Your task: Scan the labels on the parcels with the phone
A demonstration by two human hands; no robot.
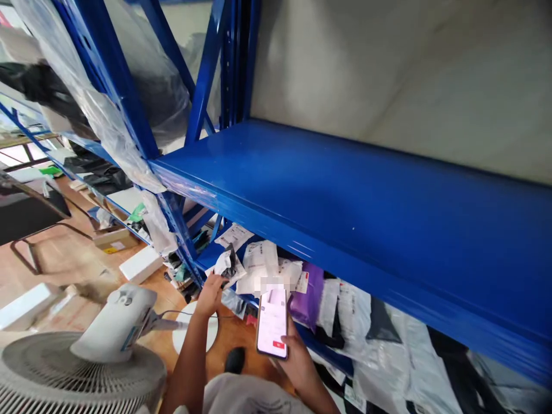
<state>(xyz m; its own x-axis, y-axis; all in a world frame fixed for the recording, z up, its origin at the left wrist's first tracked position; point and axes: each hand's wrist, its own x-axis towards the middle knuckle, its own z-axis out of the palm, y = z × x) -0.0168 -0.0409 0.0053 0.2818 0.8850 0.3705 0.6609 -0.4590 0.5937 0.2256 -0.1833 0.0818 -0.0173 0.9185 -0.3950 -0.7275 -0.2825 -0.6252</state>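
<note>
My right hand (294, 345) is wrapped round a smartphone (271, 328), its thumb near a red button low on the lit screen. Part of the picture at the phone's top edge is blurred out. At the left end of the lower shelf, my left hand (211, 294) has its fingers closed at the near edge of a small black-and-white parcel (227, 263). White plastic mailing bags (260, 261) lie just right of that parcel. Beyond the phone is a purple mailing bag (308, 296) with a white label.
A wide blue shelf board (345, 190) juts out above the parcels. More bagged parcels (357, 322) fill the lower shelf to the right. A white standing fan (125, 322) is close on my left. Boxes (115, 238) lie on the floor beyond it.
</note>
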